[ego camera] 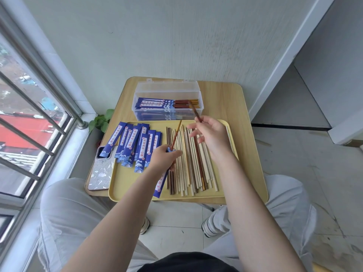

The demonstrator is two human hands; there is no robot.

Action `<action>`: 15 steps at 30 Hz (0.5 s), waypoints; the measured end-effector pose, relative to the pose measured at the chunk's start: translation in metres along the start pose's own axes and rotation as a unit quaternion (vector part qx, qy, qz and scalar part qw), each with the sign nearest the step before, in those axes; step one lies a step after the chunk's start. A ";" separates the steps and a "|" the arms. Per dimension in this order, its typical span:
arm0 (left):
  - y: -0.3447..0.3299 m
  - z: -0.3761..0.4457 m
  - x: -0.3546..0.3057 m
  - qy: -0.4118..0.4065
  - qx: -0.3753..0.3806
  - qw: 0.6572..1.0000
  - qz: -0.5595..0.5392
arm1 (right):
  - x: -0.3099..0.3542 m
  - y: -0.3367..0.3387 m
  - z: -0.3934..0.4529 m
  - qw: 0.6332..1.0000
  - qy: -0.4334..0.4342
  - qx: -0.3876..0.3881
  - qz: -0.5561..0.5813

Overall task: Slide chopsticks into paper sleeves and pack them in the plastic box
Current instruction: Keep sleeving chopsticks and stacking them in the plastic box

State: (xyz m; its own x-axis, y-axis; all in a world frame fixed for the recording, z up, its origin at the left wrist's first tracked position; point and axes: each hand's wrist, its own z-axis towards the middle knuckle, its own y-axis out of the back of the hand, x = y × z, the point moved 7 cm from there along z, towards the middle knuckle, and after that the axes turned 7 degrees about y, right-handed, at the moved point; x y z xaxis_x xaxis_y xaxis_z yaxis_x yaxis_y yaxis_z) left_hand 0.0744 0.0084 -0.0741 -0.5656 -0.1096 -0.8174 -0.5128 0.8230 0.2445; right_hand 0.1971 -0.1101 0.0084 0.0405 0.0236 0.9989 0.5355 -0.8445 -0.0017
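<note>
So on my feed the left hand (164,157) is wrapped around a blue paper sleeve (160,184), which hangs down toward the near edge of the yellow tray (127,185). One reddish-brown chopstick (176,134) is already poking out of the sleeve's top, angled up and away. The right hand (211,135) is raised above the tray, pinching a second dark chopstick (194,110) between thumb and forefinger, with the other fingers fanned out loose. That stick's far end sits in front of the box from my angle; can't tell if it's touching anything.

Under the right hand there's a loose spread of chopsticks (188,169) lying on the right half of the tray, mostly pale wood with a few dark brown ones mixed in, all roughly parallel. On the left half of the tray is a fanned pile of empty blue sleeves (133,146), overlapping each other.

Behind the tray is the clear plastic box (167,101) with its lid open, holding several sleeved pairs lying lengthwise, brown ends sticking out on the right.

Everything sits on a small wooden table (231,103). A phone (101,171) in a patterned case lies just left of the tray, with one sleeve overlapping its top. A green plant (102,120) peeks up by the window (29,118).
</note>
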 end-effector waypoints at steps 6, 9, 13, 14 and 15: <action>0.001 0.002 -0.004 -0.012 -0.011 1.000 0.022 | 0.014 0.013 0.002 0.995 0.070 -0.064 -0.011; 0.001 0.001 -0.004 -0.014 -0.011 0.999 0.028 | 0.012 0.016 0.005 0.994 0.073 -0.080 -0.032; 0.000 0.000 -0.008 -0.028 -0.010 0.998 0.054 | 0.009 0.015 0.007 0.994 0.070 -0.071 -0.048; -0.001 -0.001 -0.010 -0.032 -0.007 0.997 0.063 | 0.008 0.014 0.007 0.994 0.068 -0.065 -0.052; -0.001 -0.002 -0.011 -0.036 -0.004 0.997 0.070 | 0.006 0.013 0.008 0.994 0.065 -0.059 -0.056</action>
State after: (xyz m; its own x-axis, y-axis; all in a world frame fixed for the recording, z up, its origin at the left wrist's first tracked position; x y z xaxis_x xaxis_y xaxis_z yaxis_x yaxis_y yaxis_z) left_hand 0.0802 0.0074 -0.0646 -0.5847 0.0474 -0.8099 -0.4370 0.8227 0.3637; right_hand 0.2108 -0.1166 0.0145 -0.1286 0.0585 0.9900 0.4266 -0.8979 0.1085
